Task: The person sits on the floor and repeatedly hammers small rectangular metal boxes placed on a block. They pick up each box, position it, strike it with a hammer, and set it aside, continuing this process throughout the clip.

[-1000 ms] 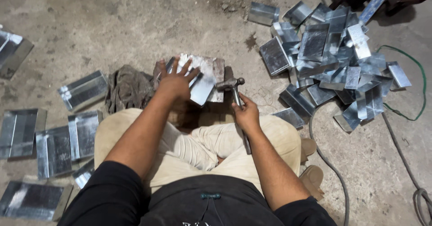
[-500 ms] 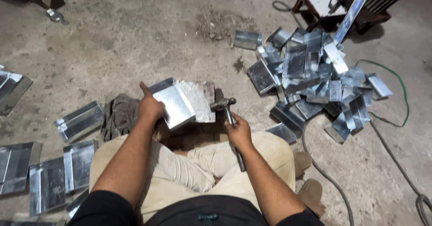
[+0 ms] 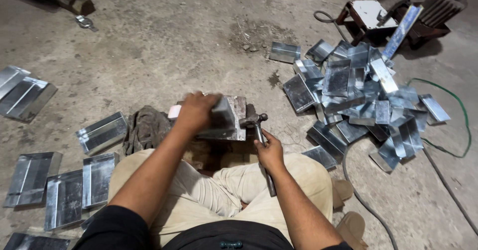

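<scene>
sheet-metal piece (image 3: 224,123), folded and grey, sits on the concrete floor (image 3: 164,46) right in front of the seated person's crossed legs, its far edge up against a small block. from the head view looking down, the left hand (image 3: 196,111) lies on top of it, fingers curled over the near edge and gripping it, a little blurred. the right hand (image 3: 270,152) is closed around the handle of a hammer (image 3: 259,130), whose head rests just beside the right edge of the piece, handle running back toward the knee. a crumpled dark rag (image 3: 145,128) lies just left of the piece. further left, several flat folded metal trays (image 3: 64,180) are laid out side by side near the person's left knee. to the right, a loose heap of similar metal pieces (image 3: 361,95) is piled well apart from the hands, with a green cable (image 3: 460,125) curving around its far side and a dark hose (image 3: 358,195) passing near the right foot.
</scene>
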